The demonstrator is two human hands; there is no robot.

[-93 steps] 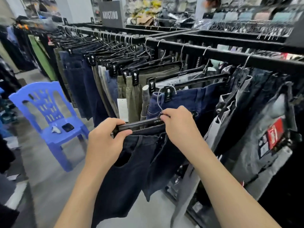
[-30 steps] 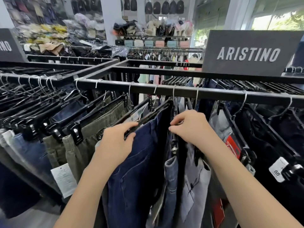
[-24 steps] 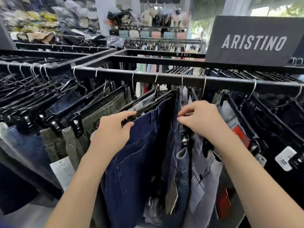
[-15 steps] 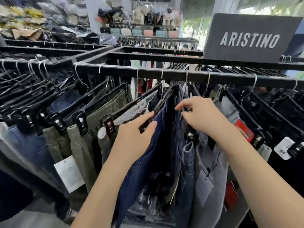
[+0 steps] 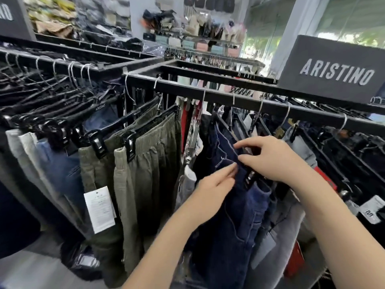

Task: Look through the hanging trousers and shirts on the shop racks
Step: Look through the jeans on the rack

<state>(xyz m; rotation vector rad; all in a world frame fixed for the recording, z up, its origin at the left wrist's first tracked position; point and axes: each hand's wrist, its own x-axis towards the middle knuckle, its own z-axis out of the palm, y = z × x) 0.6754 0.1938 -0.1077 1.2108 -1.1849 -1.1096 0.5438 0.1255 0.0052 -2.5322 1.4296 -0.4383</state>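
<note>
Your right hand (image 5: 273,159) has its fingers pinched on the waistband of the dark blue jeans (image 5: 233,215) hanging from the black rail (image 5: 239,99). Your left hand (image 5: 214,188) lies flat and open against them, gripping nothing, just right of the olive trousers (image 5: 145,174).

Dark navy jeans (image 5: 235,215) with pale stitching hang from a black clip hanger (image 5: 249,180) on the black rack rail (image 5: 229,97), waistband turned edge-on. Left of them, two olive trousers (image 5: 143,184) with elastic waists hang clipped, a white tag (image 5: 99,209) dangling.
</note>
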